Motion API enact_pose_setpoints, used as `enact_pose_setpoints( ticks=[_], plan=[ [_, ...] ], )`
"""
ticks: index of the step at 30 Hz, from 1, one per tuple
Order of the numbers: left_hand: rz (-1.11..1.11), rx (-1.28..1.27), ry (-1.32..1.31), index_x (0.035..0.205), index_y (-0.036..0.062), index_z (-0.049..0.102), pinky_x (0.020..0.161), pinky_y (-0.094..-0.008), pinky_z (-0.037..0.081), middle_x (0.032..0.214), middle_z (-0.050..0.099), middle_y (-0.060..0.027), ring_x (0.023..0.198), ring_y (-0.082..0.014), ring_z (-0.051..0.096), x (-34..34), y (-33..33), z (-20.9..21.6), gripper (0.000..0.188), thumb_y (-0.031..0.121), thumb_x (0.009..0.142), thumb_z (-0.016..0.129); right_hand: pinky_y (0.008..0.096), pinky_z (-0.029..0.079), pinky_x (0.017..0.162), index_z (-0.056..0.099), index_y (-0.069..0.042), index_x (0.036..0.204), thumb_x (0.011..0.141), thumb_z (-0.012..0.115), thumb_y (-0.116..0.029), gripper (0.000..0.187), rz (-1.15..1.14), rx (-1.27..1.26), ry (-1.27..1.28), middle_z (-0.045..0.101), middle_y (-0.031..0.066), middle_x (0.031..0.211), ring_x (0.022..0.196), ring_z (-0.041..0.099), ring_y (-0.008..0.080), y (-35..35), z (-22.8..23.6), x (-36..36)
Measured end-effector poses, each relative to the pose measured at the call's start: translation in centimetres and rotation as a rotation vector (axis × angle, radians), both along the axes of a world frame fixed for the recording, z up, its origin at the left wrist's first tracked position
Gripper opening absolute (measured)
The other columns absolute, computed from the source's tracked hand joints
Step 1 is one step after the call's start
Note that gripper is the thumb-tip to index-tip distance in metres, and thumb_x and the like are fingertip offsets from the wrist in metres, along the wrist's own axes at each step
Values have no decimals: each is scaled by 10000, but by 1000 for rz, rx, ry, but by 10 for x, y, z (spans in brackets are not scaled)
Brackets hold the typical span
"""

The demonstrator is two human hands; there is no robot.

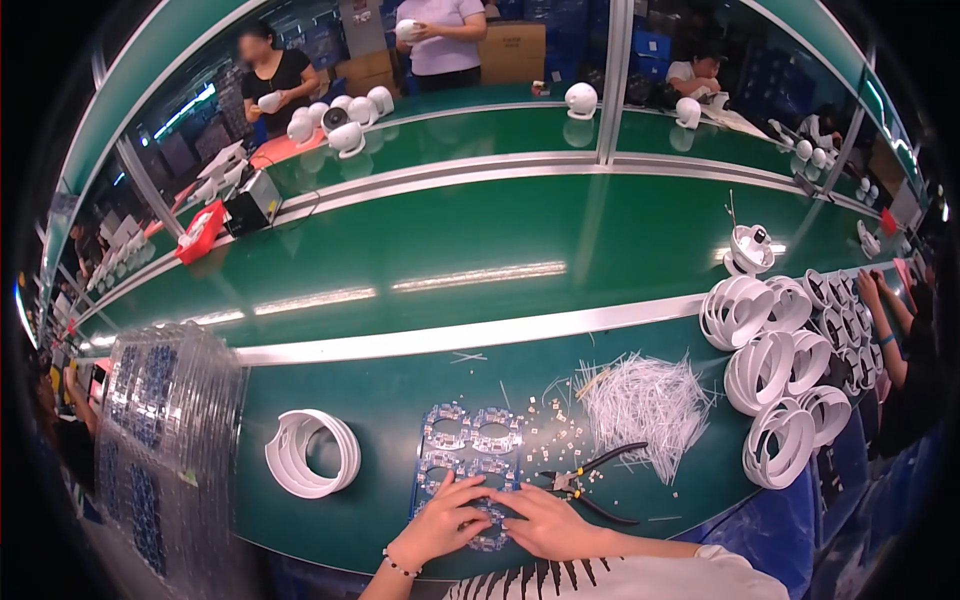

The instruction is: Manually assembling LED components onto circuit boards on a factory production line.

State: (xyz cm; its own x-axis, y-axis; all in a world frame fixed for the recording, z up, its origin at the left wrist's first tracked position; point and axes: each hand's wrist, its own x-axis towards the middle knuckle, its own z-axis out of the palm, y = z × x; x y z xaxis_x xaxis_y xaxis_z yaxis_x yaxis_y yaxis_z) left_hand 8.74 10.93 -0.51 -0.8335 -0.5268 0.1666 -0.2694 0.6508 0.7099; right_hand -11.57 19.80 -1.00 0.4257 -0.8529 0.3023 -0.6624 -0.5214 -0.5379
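A blue panel of ring-shaped circuit boards [447, 426] lies on the green table in front of me. My left hand [443, 517] is on the panel's lower left part, fingers bent over the boards. From the right, my right hand [548, 524] meets it, its fingertips on the lower boards close to the left fingers. Both hands appear to grip the panel there, though the fingertips partly hide the contact. Right beside the right hand lie black-and-yellow cutting pliers [566, 482], their jaws toward the panel. Small pale bits [548, 432] are scattered between the panel and the pliers.
A white ring-shaped housing [312, 453] stands left of the panel, near stacked clear trays [165, 430]. A heap of thin white strips [645, 410] lies behind the pliers. White rings [760, 365] are stacked at right. Beyond a white rail runs a green conveyor [450, 235]; co-workers sit and stand across it.
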Motion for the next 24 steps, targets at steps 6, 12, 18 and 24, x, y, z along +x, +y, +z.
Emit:
enact_pose_setpoints(
  ticks=[6,12,18,24],
  plan=[
    [41,-8,-10,798,68,691,1065,-549,270,1156,613,-65,1202,-265,508,-1,-4,-2,111,104,708,745,471,416,972,630,-15,798,732,658,-85,100,-3,45,-27,477,164,1310,1126,534,297,-8,-5,3],
    [47,16,7,774,52,683,1085,-528,230,1148,626,-90,1197,-286,518,-8,2,2,122,90,684,756,486,393,989,611,0,814,797,598,-78,80,-33,-19,-67,467,154,1339,1160,525,247,1,-24,6],
    [84,-15,45,820,35,657,990,-452,380,1116,623,-144,1147,-334,535,-9,10,2,81,66,746,668,517,365,993,642,2,902,802,605,-56,121,-26,-30,-208,448,144,1336,1159,526,288,3,-32,6],
    [85,-27,89,841,38,663,976,-444,392,1123,624,-139,1134,-349,538,-11,12,4,81,62,764,653,540,319,1043,645,-42,930,826,623,-91,117,20,81,-243,481,138,1305,1136,541,267,3,-38,13]
  ],
)
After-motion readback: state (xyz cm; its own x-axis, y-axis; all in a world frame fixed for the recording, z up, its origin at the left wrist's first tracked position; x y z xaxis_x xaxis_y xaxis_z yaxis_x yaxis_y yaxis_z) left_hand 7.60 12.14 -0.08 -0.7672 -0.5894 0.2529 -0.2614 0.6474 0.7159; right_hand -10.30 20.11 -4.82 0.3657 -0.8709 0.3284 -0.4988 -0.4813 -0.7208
